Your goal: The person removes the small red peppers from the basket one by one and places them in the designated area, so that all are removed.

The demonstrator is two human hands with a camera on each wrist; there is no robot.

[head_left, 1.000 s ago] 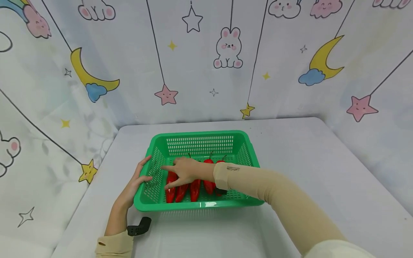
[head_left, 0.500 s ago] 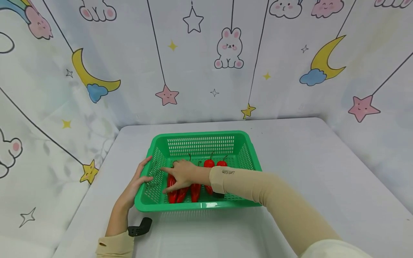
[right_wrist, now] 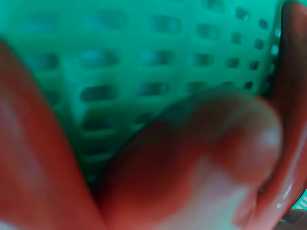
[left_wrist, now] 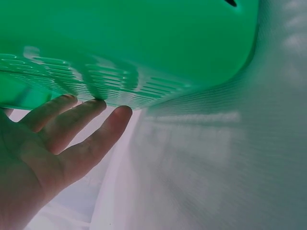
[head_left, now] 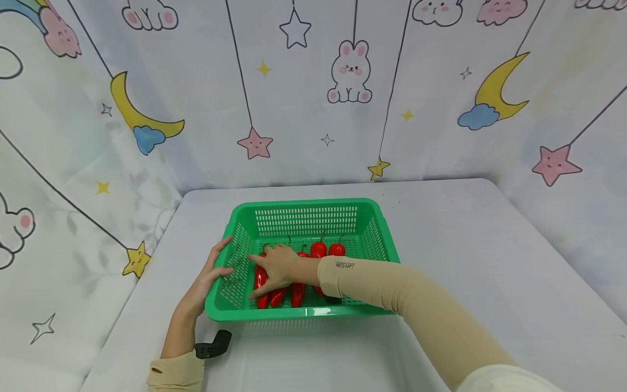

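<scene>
A green plastic basket (head_left: pixel 313 203) holds several glossy red chili peppers (head_left: pixel 297 295), laid side by side with stems toward the far wall. My left hand (head_left: pixel 200 288) holds the basket's left rim, thumb and one finger over the edge. In the left wrist view, other fingers (left_wrist: pixel 96 143) reach along the outside of the slotted wall. Inside the basket, my right hand (head_left: pixel 279 267) lies over the left peppers with thumb and index finger spread apart. The right wrist view shows a blurred fingertip (right_wrist: pixel 240 134) down between two peppers, right at the pepper (right_wrist: pixel 290 120) on the right.
The basket stands on a white table (head_left: pixel 455 234). Behind and beside it hangs a white cloth backdrop (head_left: pixel 313 109) with cartoon moons, stars and rabbits. A black wrist camera mount (head_left: pixel 214 345) sits by my left wrist.
My right hand and forearm have dipped slightly toward me, uncovering the tops of the right peppers and covering more of their lower ends. My left hand stays on the rim.
</scene>
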